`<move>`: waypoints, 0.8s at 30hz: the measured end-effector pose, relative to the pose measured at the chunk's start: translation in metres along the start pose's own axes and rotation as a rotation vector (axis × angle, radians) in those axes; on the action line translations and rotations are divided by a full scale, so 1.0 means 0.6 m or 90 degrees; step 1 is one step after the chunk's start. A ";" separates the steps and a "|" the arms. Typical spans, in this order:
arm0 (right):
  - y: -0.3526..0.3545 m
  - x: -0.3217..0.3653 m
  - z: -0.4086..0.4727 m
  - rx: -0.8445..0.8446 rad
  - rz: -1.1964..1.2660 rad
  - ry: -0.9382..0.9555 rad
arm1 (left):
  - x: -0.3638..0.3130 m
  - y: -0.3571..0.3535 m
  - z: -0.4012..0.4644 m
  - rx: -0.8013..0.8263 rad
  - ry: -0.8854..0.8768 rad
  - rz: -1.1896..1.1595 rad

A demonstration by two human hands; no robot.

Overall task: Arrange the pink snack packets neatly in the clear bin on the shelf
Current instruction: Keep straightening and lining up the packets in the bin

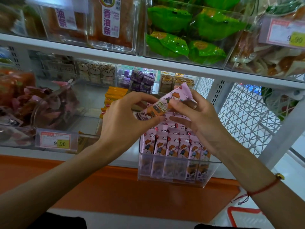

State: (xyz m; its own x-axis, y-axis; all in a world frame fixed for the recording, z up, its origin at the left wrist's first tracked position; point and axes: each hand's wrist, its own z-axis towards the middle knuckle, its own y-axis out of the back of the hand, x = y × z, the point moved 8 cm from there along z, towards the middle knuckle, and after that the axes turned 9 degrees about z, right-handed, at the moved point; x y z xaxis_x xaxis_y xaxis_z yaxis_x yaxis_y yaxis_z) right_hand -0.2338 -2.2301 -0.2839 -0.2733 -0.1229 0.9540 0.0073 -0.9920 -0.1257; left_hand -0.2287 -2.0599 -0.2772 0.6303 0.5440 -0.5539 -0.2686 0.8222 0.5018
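Observation:
A clear bin (212,172) sticks out over the front edge of the lower shelf. Several pink snack packets (172,146) with a cartoon child stand upright in it, in rows. Above the bin, both hands hold one more pink packet (162,105), tilted, its top end up to the right. My left hand (125,116) pinches its lower left end with thumb and fingers. My right hand (196,113) grips its upper right end, thumb across the front. The back of the bin is hidden behind my hands.
To the left sits a clear bin of dark snacks (49,104) with a 9.90 price tag (56,141). Orange packets (113,98) stand behind my left hand. The upper shelf (115,58) holds green packs (186,35). A white mesh panel (247,116) closes the right side.

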 end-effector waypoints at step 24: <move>-0.018 -0.050 -0.005 0.133 -0.135 -0.077 | 0.008 -0.043 0.000 0.115 0.064 -0.307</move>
State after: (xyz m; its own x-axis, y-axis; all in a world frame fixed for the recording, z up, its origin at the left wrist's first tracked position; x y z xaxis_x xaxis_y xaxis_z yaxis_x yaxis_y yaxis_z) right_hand -0.2284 -2.2154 -0.3121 -0.1734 0.0969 0.9801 0.1631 -0.9786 0.1256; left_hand -0.2187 -2.0787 -0.2927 0.5766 0.1317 -0.8063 0.1698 0.9460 0.2760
